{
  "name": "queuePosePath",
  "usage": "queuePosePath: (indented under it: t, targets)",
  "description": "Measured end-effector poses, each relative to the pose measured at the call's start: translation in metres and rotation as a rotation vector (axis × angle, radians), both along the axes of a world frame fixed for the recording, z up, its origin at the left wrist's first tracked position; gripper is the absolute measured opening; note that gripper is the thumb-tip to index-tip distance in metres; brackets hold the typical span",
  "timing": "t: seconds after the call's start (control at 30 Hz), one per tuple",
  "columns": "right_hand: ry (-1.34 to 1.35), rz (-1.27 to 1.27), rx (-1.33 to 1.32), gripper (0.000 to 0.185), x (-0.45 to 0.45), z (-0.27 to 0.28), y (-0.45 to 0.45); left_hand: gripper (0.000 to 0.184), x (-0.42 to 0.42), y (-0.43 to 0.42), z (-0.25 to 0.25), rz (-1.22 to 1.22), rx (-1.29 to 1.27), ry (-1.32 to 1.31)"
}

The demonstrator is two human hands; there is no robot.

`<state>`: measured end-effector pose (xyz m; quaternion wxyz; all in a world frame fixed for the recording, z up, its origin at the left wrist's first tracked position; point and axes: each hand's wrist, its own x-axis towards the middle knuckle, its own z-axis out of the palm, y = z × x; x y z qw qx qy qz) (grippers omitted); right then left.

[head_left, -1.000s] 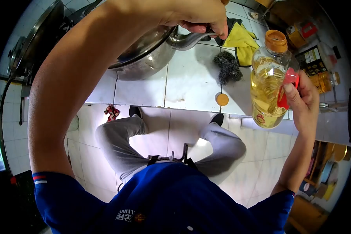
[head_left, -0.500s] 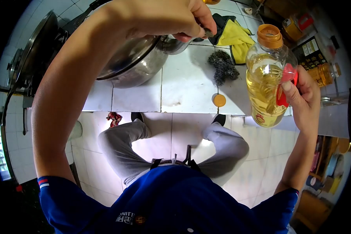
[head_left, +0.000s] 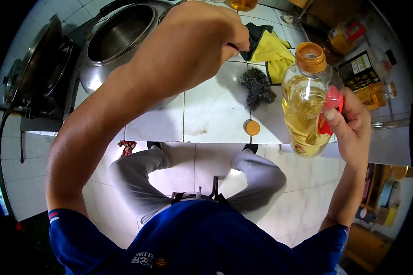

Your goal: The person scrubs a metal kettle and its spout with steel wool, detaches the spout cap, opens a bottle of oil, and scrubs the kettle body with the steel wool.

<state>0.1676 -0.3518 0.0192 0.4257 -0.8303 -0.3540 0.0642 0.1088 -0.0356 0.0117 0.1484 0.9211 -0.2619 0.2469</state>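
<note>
Bottle (head_left: 303, 103), clear curved plastic, right fingers (head_left: 353, 107) round its red handle (head_left: 333, 97); left fingers (head_left: 240, 39) curled, hold unclear.

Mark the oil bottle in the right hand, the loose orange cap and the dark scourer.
Oil bottle (head_left: 303, 104): head view, middle of its clear body.
Orange cap (head_left: 252, 128): head view, middle of its upward face.
Dark scourer (head_left: 258, 88): head view, middle of its tangled mass.

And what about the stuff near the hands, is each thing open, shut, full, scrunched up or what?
Bottle: cap off, partly full of yellow liquid, held by the right hand.
Cap: off, lying on the counter.
Pot: open on top, partly hidden by the arm.
Cloth: scrunched up.
Scourer: tangled.
</note>
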Motion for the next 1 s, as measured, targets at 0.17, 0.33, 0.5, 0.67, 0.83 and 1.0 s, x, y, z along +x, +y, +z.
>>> queuePosePath:
  t: [0.17, 0.33, 0.5, 0.67, 0.83, 1.0]
  targets:
    - [-0.023, -0.001, -0.03, 0.032, -0.001, 0.003, 0.001, 0.009, -0.001, -0.009, 0.006, 0.121, 0.122, 0.043]
    - [-0.034, 0.003, -0.02, 0.032, -0.002, 0.002, 0.001, 0.009, -0.004, -0.011, 0.01, 0.129, 0.136, 0.144]
    - [-0.054, 0.012, -0.016, 0.031, -0.003, 0.002, 0.003, 0.018, -0.014, -0.019, 0.021, 0.275, -0.215, 0.226]
    - [-0.084, 0.021, -0.024, 0.033, -0.003, 0.001, 0.004, 0.041, -0.024, -0.009, -0.002, 0.137, -0.857, 0.105]
    - [-0.181, 0.037, -0.157, 0.038, -0.012, 0.016, 0.009, 0.072, -0.052, -0.043, -0.026, -0.394, -2.035, 0.6]
    - [-0.231, 0.072, -0.24, 0.04, -0.024, 0.033, 0.014, 0.074, -0.066, -0.053, -0.038, -0.531, -2.322, 0.751]
